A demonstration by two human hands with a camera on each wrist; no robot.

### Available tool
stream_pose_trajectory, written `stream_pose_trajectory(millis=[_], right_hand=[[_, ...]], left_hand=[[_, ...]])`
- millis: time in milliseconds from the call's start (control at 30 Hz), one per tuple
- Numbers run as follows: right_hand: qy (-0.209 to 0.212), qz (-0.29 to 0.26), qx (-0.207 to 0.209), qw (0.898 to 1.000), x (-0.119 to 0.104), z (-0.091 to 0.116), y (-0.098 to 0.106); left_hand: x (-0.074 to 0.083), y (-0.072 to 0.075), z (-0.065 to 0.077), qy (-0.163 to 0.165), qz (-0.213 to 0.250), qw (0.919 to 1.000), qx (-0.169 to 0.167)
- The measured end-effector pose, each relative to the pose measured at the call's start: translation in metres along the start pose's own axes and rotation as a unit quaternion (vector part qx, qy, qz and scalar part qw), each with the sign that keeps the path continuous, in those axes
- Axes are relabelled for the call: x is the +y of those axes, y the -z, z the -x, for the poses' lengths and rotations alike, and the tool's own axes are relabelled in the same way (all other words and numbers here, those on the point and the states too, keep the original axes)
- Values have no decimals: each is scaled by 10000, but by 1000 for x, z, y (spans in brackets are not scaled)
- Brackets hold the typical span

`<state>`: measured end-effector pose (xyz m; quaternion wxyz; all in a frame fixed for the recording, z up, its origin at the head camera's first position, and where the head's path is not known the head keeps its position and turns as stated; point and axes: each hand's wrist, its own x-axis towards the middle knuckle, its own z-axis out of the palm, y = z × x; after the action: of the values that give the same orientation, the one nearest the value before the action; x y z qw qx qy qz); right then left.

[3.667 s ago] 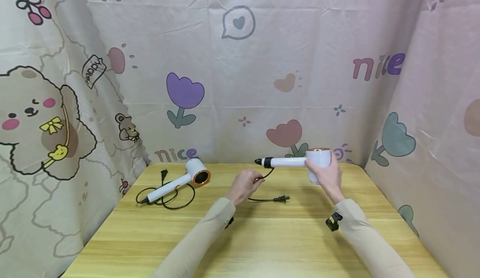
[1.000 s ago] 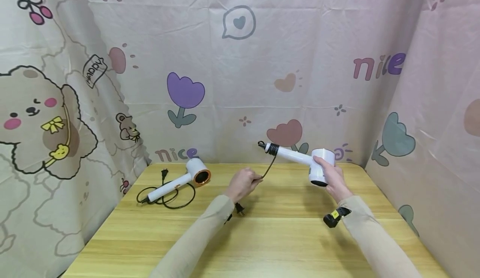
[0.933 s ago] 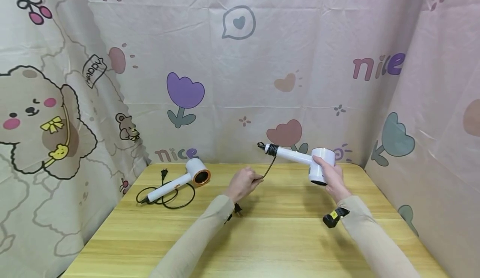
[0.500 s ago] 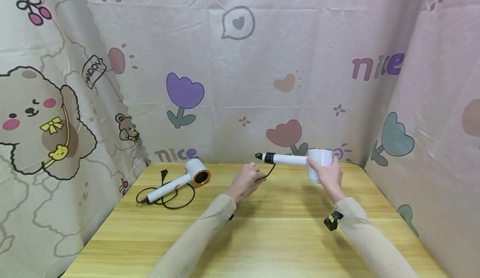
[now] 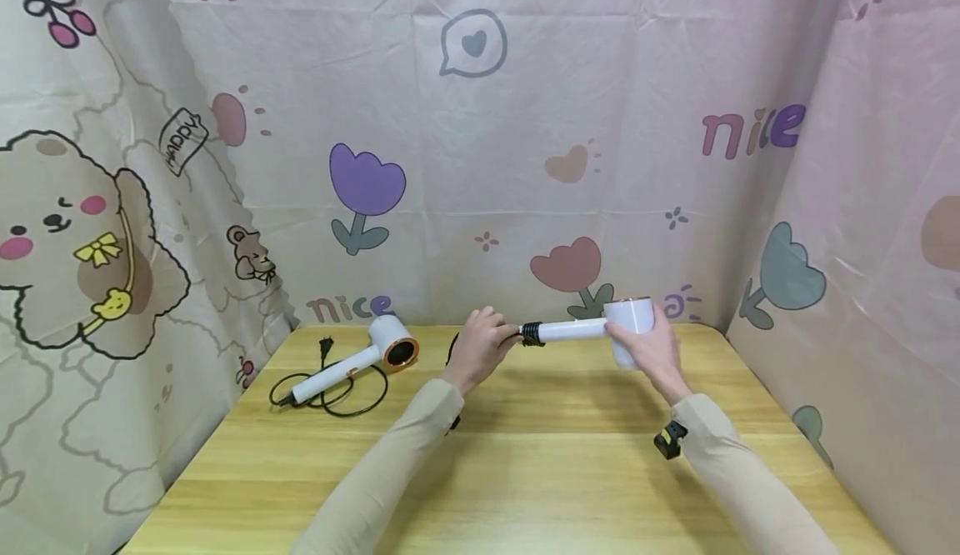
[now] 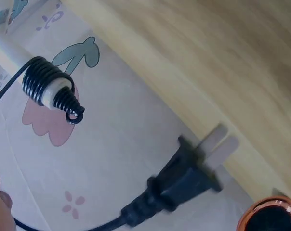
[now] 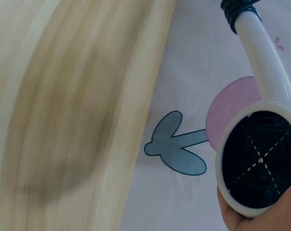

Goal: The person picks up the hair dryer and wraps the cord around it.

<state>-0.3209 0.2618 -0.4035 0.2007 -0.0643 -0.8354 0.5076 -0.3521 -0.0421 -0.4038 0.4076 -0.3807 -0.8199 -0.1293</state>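
Note:
My right hand (image 5: 654,351) grips a white hair dryer (image 5: 573,330) by its head, holding it above the table with the handle pointing left. The black grille (image 7: 261,159) of the head faces the right wrist camera. Several turns of black power cord (image 6: 42,79) are wound round the handle's end. Curled fingers of my left hand (image 5: 478,347) pinch the cord close to that end; from the coil it runs taut to them in the left wrist view. Past the hand, the cord's loose end carries a two-pin plug (image 6: 181,178), large in that view.
A second white hair dryer (image 5: 337,376) with a copper-coloured rim lies at the table's left, its cord looped beneath and its plug (image 5: 326,344) behind. The wooden table (image 5: 525,488) ends at a patterned cloth backdrop (image 5: 465,138), with cloth on both sides too.
The cord has gained turns round the handle. My left hand has risen beside the handle's end, with the cord still pinched. The held dryer, tilted a second ago, is now nearly level and slightly further left.

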Motion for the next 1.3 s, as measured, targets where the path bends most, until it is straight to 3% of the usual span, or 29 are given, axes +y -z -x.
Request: stream_pose_trajectory(millis=[233, 567, 867, 1133, 1300], right_hand=[[128, 235, -118, 9996, 7, -3, 2], [249, 596, -289, 9975, 18, 0, 6], [245, 412, -908, 9947, 23, 1, 5], [439, 115, -1449, 9884, 23, -4, 5], [446, -156, -1860, 9814, 22, -9, 15]], left_hand=[[-6, 5, -1, -92, -566, 9982, 158], [-10, 14, -5, -163, -798, 9959, 391], [-12, 14, -9, -43, -916, 9932, 711], [-16, 11, -10, 534, -891, 9921, 701], [-15, 10, -12, 1126, -636, 9906, 437]])
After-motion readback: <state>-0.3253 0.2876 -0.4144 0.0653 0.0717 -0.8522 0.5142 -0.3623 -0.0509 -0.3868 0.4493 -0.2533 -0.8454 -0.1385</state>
